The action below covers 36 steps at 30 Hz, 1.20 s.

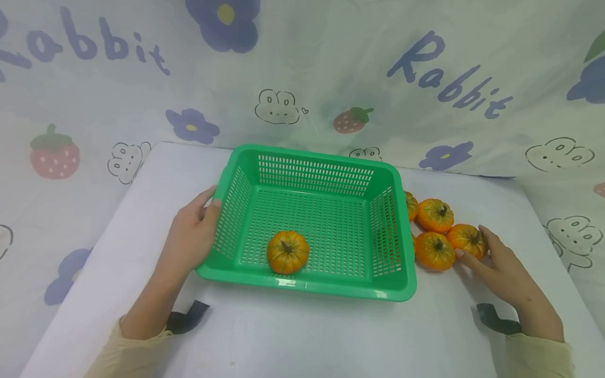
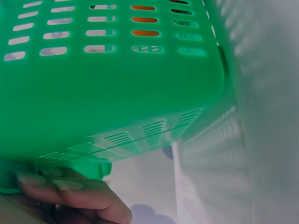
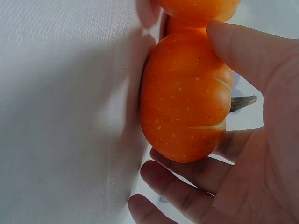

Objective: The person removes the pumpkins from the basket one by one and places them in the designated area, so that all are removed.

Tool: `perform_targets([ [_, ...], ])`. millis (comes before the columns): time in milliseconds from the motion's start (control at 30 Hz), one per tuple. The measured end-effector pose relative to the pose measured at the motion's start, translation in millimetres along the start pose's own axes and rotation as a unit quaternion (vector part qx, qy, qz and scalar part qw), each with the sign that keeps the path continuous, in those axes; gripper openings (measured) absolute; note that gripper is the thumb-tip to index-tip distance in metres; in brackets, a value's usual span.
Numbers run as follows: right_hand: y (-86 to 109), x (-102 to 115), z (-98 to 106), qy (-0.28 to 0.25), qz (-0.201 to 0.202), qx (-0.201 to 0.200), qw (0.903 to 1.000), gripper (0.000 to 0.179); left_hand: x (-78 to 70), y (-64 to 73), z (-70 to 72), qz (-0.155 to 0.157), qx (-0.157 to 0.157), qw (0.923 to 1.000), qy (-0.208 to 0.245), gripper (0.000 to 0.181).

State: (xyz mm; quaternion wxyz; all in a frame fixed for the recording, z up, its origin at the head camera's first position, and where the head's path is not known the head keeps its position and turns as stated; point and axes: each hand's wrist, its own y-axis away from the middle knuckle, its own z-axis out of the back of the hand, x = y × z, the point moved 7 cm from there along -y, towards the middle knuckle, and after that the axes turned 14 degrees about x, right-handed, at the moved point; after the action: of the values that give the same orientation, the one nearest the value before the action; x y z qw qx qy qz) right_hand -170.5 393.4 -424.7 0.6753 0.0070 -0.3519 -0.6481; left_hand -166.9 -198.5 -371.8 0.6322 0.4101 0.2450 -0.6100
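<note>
A green plastic basket (image 1: 307,290) with slotted walls stands on the white table, one small orange pumpkin (image 1: 288,252) inside near its front wall. My left hand (image 1: 191,231) holds the basket's left rim; in the left wrist view its fingers (image 2: 88,193) curl beneath the rim. To the right of the basket, my right hand (image 1: 508,275) spans the rightmost pumpkin (image 1: 467,240), thumb on one side and fingers on the other. Seen from the right wrist, that pumpkin (image 3: 184,100) sits between thumb and fingers, its stem toward the palm.
Several other pumpkins cluster against the basket's right side, among them one at the back (image 1: 435,214) and one in front (image 1: 435,252). The basket wall partly hides some. Behind the table (image 1: 302,336) hangs a printed cloth (image 1: 312,63) with rabbits and flowers.
</note>
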Motion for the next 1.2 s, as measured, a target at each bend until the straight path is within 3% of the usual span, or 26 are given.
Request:
perform_targets([
  [1200,-1.1,-0.8,-0.1,0.006,-0.014,0.01,0.9998,0.102,0.0,-1.0,-0.6,0.012,0.008,0.9999,0.008,0.062],
])
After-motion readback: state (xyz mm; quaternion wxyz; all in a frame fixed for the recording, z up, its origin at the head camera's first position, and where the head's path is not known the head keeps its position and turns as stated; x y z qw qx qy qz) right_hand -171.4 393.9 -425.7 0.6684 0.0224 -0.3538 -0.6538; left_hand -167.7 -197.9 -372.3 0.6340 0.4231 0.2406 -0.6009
